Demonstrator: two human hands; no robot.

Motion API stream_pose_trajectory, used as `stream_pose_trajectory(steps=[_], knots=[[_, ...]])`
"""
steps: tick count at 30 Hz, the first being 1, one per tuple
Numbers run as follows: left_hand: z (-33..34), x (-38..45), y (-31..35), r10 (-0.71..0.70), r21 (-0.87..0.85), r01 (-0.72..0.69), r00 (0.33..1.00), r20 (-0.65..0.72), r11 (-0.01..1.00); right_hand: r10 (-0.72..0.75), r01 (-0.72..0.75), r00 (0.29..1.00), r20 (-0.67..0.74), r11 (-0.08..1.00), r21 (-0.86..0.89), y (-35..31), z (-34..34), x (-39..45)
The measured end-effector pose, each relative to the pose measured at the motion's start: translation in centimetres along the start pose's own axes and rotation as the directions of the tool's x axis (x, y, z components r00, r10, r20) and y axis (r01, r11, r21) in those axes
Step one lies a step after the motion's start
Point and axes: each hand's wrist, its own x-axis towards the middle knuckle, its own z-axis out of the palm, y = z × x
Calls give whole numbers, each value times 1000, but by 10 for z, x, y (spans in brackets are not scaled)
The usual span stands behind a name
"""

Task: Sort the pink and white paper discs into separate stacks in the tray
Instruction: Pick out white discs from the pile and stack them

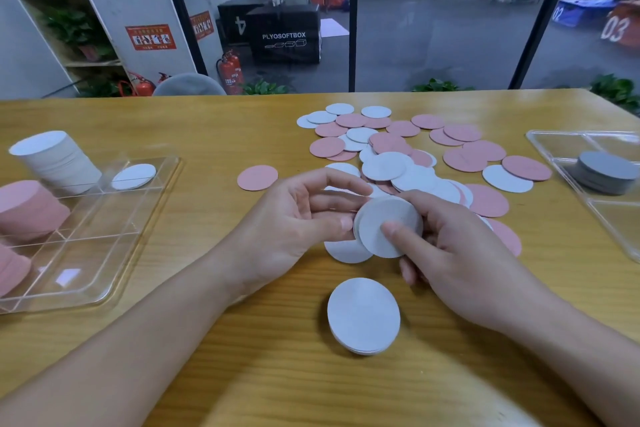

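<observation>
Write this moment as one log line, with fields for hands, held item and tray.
hands: both on white discs | loose pile: mixed | tray: white stack, pink stack

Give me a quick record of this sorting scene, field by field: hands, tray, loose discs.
left hand: fingers and thumb on the held white discs
right hand: pinching the same discs, thumb on top
clear tray: at left, holding a white stack and a pink stack
small white stack: on table, near edge
loose pile: pink and white mixed, beyond the hands
</observation>
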Motion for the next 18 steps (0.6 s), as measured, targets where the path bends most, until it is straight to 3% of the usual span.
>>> stream_pose_trajectory(steps=[2,3,5,7,9,12,18], knots=[[-6,0,1,10,62,-9,1000,-20,998,-5,5,1000,-27,1000,-16,0,-1,0],[-12,2,0,37,183,-27,998,-51,983,-7,6,1000,-31,999,-34,0,-1,1],[-29,4,-4,73,510,-2,990,-120,860,-6,5,1000,-27,999,-54,1,-1,1],[-44,4,-6,38,714,98,984,-173,693,1,-2,1000,-19,998,-62,3,-1,1],[-53,3,-6,-22,771,162,982,-189,616,-1,0,1000,-9,997,-77,4,0,0],[-57,1,-5,-102,757,198,980,-173,623,-12,14,1000,11,995,-102,2,3,0],[-57,4,-8,-75,744,244,964,-254,622,-33,33,999,3,995,-93,1,2,0]])
